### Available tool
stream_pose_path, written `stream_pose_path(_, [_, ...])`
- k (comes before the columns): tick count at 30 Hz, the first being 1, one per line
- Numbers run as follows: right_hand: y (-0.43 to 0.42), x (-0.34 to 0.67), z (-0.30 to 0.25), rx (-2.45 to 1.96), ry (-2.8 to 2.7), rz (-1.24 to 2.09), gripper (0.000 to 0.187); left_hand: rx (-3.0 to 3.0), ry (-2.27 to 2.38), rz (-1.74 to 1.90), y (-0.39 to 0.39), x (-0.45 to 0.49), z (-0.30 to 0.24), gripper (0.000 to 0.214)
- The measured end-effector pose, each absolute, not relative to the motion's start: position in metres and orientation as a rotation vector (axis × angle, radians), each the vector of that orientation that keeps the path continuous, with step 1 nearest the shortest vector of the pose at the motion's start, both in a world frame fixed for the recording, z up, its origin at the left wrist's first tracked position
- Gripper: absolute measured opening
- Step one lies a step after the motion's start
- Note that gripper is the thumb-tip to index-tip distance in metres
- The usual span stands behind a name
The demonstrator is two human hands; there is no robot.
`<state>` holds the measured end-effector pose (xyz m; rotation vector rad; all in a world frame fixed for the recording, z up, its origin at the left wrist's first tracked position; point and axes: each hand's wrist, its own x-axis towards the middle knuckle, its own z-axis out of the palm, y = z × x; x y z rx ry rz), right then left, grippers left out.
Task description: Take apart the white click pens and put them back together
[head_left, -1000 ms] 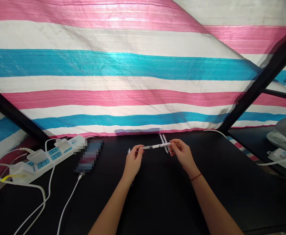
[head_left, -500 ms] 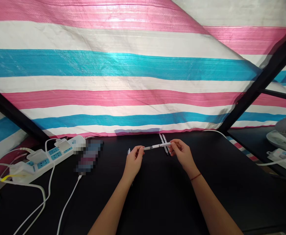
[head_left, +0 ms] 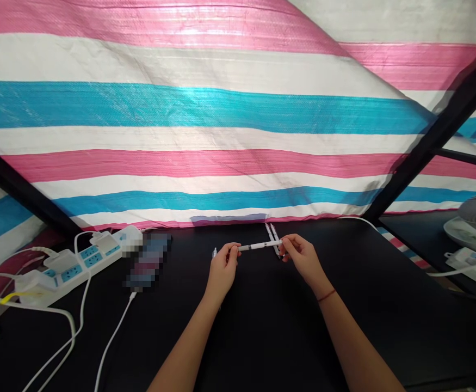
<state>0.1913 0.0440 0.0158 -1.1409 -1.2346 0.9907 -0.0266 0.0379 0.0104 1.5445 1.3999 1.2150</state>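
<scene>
right hand (head_left: 301,253) has eased slightly toward the left hand (head_left: 223,264) since the earlier frame, bringing the white pen (head_left: 259,245) into a straighter line. both hands are narrowed on it, thumb and fingers pinching one end each, so it sits nearly level above the black desk (head_left: 276,326). two more white pens (head_left: 269,232) lie just behind, by the right hand; a pixelated phone (head_left: 150,261) lies well left, beside the power strip (head_left: 64,283).
</scene>
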Motion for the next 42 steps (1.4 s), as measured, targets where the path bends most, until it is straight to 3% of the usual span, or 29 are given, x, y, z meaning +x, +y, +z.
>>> stream_pose_path(42, [0.0443,0.1898,0.0144,-1.135,-1.285,0.969,0.035,1.552,1.4,1.243,0.0374,-0.0257,0.0085,0.036])
